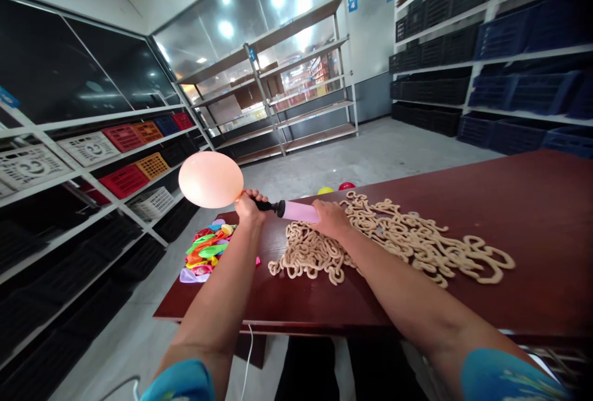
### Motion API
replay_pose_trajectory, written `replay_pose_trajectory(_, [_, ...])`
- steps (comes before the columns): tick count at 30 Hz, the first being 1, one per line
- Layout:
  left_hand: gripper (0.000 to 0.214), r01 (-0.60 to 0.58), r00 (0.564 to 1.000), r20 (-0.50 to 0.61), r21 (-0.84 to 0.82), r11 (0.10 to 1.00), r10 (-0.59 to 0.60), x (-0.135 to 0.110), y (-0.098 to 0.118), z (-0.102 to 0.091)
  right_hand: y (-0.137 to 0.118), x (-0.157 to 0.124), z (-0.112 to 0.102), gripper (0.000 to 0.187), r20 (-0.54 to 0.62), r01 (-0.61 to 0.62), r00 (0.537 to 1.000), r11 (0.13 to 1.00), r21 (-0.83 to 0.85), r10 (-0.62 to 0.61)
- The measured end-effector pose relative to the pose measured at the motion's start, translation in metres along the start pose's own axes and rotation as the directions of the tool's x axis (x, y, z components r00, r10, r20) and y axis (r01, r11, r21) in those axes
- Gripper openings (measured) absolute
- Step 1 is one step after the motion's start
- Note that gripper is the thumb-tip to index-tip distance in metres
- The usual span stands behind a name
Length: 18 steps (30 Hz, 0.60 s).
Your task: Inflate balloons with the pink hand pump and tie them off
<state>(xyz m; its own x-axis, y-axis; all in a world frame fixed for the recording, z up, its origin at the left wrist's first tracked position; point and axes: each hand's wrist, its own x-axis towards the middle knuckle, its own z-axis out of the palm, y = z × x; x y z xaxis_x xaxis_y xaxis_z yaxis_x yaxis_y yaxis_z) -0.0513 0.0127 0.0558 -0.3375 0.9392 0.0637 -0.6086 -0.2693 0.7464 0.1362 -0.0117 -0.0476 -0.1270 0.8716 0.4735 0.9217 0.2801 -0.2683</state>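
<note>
A peach balloon [210, 180], swollen with air, sticks out to the left of my left hand [251, 206]. The fingers of that hand are wrapped round the balloon's neck and the black end of a hand pump. My right hand [330, 220] grips the pink barrel of the balloon pump [300, 211], which is held nearly level above the table. Under my left forearm lies a pile of flat, uninflated balloons [208, 249] in many colours. Beneath and beyond my right hand spreads a tangled beige rope-like coil [319, 256].
The dark red table [537, 215] reaches far to the right. Past its far edge, a yellow balloon [325, 191] and a red balloon [346, 186] show near the floor. Shelves with crates [123, 181] stand at left, bare metal racks [278, 89] behind, blue crates [532, 92] at right.
</note>
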Motion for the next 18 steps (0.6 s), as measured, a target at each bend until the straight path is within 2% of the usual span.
replay_pose_trajectory(6, [0.014,-0.085,0.995,-0.046,0.012,0.996,0.086,0.019,0.054,-0.019,0.005,0.001,0.001,0.036,0.017,-0.022,1.0,1.0,-0.01,0.022])
replay_pose_trajectory(9, [0.014,-0.122,0.992,-0.044,0.003,0.993,0.122,0.028,0.07,-0.029,0.009,0.001,0.004,0.033,0.012,-0.03,0.999,0.999,-0.02,0.03])
replay_pose_trajectory(11, [0.014,-0.137,0.99,-0.041,-0.007,0.991,0.136,0.031,0.069,-0.033,0.01,0.001,0.005,0.033,0.02,-0.038,0.999,0.999,-0.03,0.039])
replay_pose_trajectory(13, [0.014,-0.127,0.991,-0.035,-0.024,0.992,0.126,0.031,0.058,-0.034,0.011,0.001,0.006,0.033,0.031,-0.05,0.998,0.998,-0.046,0.052])
replay_pose_trajectory(18, [0.016,-0.019,1.0,-0.008,-0.07,0.997,0.018,0.018,0.014,-0.025,0.008,0.0,0.007,0.035,0.04,-0.026,0.999,0.998,-0.05,0.028])
